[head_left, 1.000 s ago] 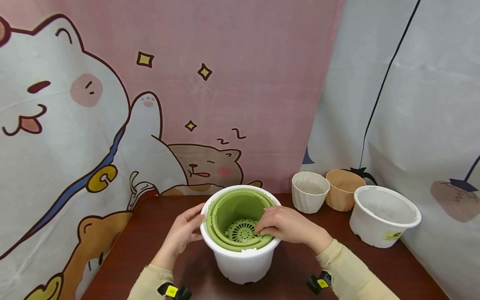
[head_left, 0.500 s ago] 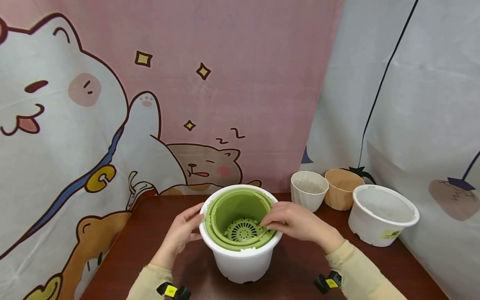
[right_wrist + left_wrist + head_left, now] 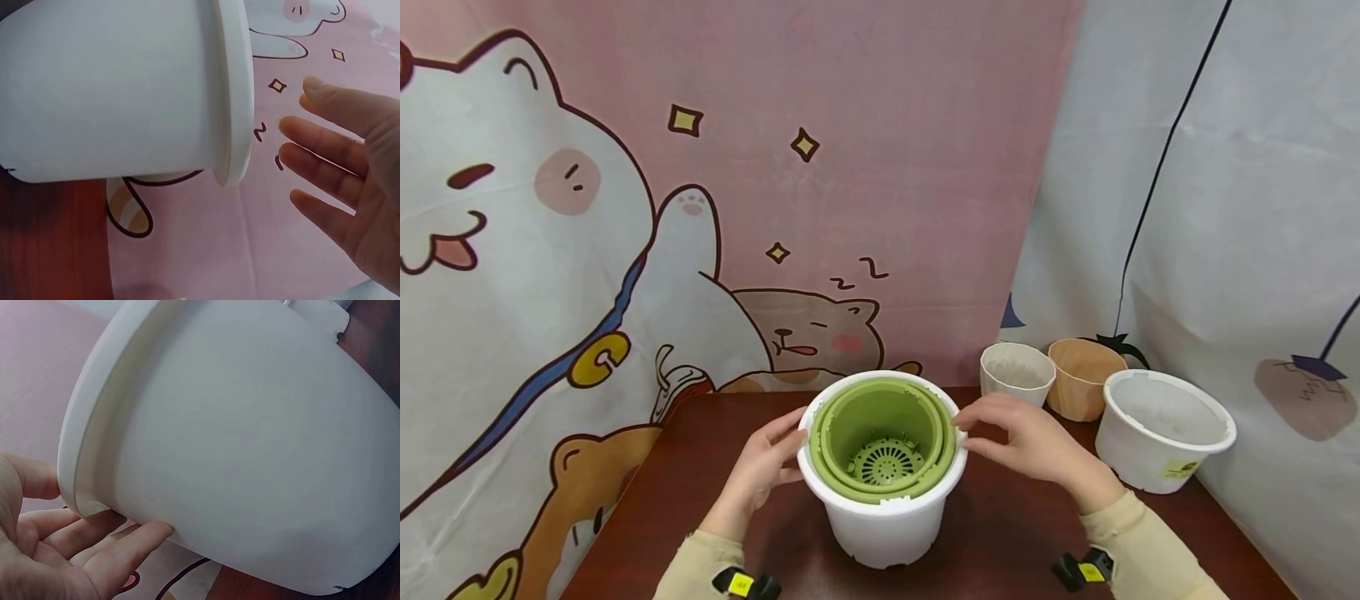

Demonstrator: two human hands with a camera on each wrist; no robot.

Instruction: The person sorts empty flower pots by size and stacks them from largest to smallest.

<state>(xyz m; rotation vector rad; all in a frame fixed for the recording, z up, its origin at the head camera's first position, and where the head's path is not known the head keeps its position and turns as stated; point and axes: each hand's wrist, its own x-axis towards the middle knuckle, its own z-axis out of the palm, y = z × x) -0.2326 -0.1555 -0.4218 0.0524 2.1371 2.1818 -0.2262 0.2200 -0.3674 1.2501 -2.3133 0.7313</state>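
A white plastic flowerpot [image 3: 883,529] stands upright on the table. Nested green pots [image 3: 880,412] fill it, the innermost with a slotted, perforated bottom. My left hand [image 3: 756,471] grips the left side of its rim. In the left wrist view, the thumb lies over the rim [image 3: 103,381] and the other fingers sit under it against the wall. My right hand [image 3: 1030,442] is at the right side of the rim in the head view. The right wrist view shows its fingers [image 3: 325,169] spread and apart from the pot, holding nothing.
A ribbed white pot [image 3: 1015,379], a peach-coloured pot [image 3: 1082,383] and a wide white pot [image 3: 1150,458] with a yellow label stand at the right back. The dark red-brown table [image 3: 700,492] meets a cartoon-printed curtain [image 3: 925,208] behind.
My right hand has come out of the green pot and moved right, past the rim. My left hand has stayed on the white pot's rim.
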